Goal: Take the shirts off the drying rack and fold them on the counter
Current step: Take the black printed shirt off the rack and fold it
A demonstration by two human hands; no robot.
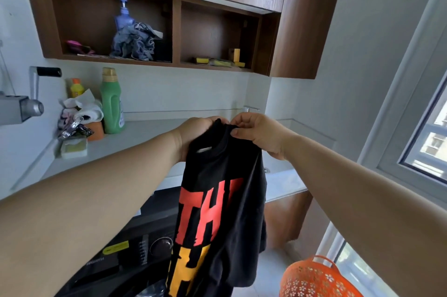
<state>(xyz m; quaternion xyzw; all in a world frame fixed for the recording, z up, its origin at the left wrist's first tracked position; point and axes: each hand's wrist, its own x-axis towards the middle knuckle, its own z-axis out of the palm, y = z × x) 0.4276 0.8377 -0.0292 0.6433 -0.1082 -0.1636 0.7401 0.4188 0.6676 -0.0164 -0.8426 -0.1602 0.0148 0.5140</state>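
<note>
The black shirt (225,212) is held up over the counter (135,137) edge, pinched at the collar by the left hand (193,134) and right hand (258,134) close together, so it could easily get laid down bunched, or the bottle (111,100) clipped.

You're in a home laundry nook: a black washing machine (135,243) sits under the grey counter (145,137), a green detergent bottle (111,100) stands far left, an orange laundry basket (316,279) near right.
</note>
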